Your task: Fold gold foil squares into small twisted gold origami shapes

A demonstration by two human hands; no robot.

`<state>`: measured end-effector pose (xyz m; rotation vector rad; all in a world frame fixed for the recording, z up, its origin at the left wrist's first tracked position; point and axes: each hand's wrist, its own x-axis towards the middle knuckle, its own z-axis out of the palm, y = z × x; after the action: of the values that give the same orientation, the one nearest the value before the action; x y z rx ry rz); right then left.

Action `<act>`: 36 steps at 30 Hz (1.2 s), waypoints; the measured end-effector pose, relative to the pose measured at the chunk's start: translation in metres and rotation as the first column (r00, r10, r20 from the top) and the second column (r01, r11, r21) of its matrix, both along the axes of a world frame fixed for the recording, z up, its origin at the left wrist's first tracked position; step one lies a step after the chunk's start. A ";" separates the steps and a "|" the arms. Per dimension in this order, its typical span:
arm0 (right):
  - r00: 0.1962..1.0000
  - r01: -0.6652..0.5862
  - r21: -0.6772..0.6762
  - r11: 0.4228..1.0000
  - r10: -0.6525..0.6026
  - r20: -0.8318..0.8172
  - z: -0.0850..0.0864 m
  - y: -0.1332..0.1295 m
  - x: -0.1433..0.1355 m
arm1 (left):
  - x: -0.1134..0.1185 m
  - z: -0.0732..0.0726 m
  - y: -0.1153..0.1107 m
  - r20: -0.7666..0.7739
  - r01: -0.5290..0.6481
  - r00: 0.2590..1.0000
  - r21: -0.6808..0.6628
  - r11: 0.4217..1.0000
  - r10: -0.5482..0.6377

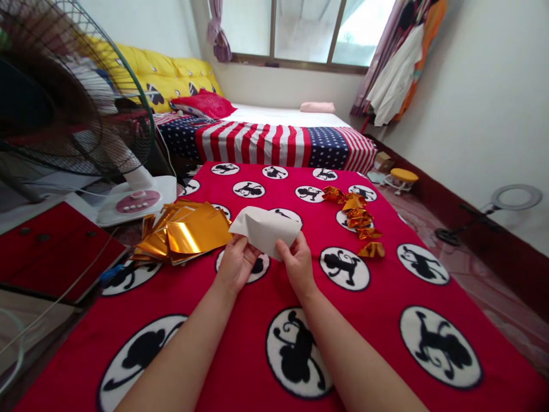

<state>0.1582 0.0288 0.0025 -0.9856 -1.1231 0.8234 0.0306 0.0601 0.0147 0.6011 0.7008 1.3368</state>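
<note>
A sheet of paper, its pale side toward me and slightly curved, is held up between both hands above a red cloth with monkey prints. My left hand grips the lower left edge, fingers partly behind the sheet. At the lower right edge, my right hand pinches the paper with the thumb in front. To the left lies a loose stack of shiny gold foil sheets. Several folded gold foil pieces sit in a rough row on the right.
An electric fan stands at the left beside a red box-like surface. Beyond the cloth is a bed with a flag-patterned cover. A yellow stool and a ring-light stand are on the floor at right.
</note>
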 end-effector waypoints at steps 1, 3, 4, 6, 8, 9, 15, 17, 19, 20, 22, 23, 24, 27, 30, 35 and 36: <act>0.999 0.029 -0.017 0.999 -0.029 -0.034 0.001 -0.001 -0.001 | -0.001 0.000 -0.001 0.023 0.033 0.999 0.004 0.999 -0.033; 0.990 0.098 -0.069 0.993 -0.104 -0.098 0.002 -0.002 0.000 | -0.005 0.001 -0.002 0.088 0.088 0.992 0.001 0.996 -0.088; 0.982 0.132 -0.094 0.987 -0.143 -0.126 0.003 -0.003 0.000 | -0.007 0.001 -0.003 0.116 0.104 0.988 -0.007 0.995 -0.103; 0.964 0.191 -0.114 0.975 -0.208 -0.166 0.004 -0.004 0.002 | -0.010 0.000 -0.003 0.141 0.091 0.986 -0.014 0.996 -0.088; 0.957 0.206 -0.102 0.973 -0.222 -0.185 0.005 -0.004 0.003 | -0.010 0.000 -0.003 0.118 0.060 0.991 0.003 0.998 -0.060; 0.959 0.198 -0.092 0.976 -0.213 -0.189 0.006 -0.004 0.002 | -0.009 0.000 -0.004 0.098 0.068 0.993 0.023 0.997 -0.070; 0.987 -0.011 -0.124 0.992 -0.009 -0.161 0.002 -0.007 -0.003 | -0.003 -0.003 -0.003 -0.001 0.124 0.992 0.036 0.992 -0.124; 0.990 -0.024 -0.109 0.994 0.008 -0.140 0.001 -0.006 -0.001 | -0.005 -0.003 0.000 0.000 0.054 0.999 -0.016 0.998 -0.054; 0.990 0.082 -0.077 0.994 -0.091 -0.112 0.000 -0.005 0.003 | -0.010 -0.003 0.004 0.017 0.014 1.000 -0.088 0.996 -0.012; 0.983 0.161 -0.063 0.985 -0.166 -0.083 0.000 -0.004 0.006 | -0.013 -0.003 0.004 0.024 0.010 1.000 -0.121 0.993 -0.007; 0.970 0.236 -0.034 0.971 -0.234 0.066 0.000 -0.002 0.011 | -0.017 -0.001 0.005 0.026 0.031 0.999 -0.165 0.986 -0.028; 0.960 0.240 -0.018 0.971 -0.235 0.154 0.000 -0.001 0.013 | -0.019 0.000 0.004 0.018 0.050 0.999 -0.177 0.983 -0.048; 0.947 0.223 0.001 0.975 -0.217 0.235 0.000 -0.001 0.014 | -0.019 0.002 0.003 0.005 0.075 0.997 -0.187 0.979 -0.075; 0.921 0.098 0.085 0.992 -0.123 0.369 0.002 -0.003 0.016 | -0.020 0.005 0.000 -0.038 0.182 0.980 -0.218 0.959 -0.195; 0.915 0.000 0.144 0.990 -0.058 0.399 0.004 -0.005 0.019 | -0.020 0.005 0.000 -0.072 0.241 0.963 -0.206 0.948 -0.260; 0.883 0.215 0.134 0.967 -0.251 0.396 0.003 -0.004 0.029 | -0.023 -0.008 0.007 -0.278 0.086 0.958 0.026 0.996 -0.076; 0.874 0.254 0.125 0.959 -0.283 0.395 0.002 -0.002 0.030 | -0.024 -0.011 0.008 -0.386 0.060 0.922 0.104 0.993 -0.015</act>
<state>0.1884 0.0264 0.0050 -1.2605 -1.3213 0.3535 0.0067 0.0682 0.0036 0.9824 0.9292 1.2396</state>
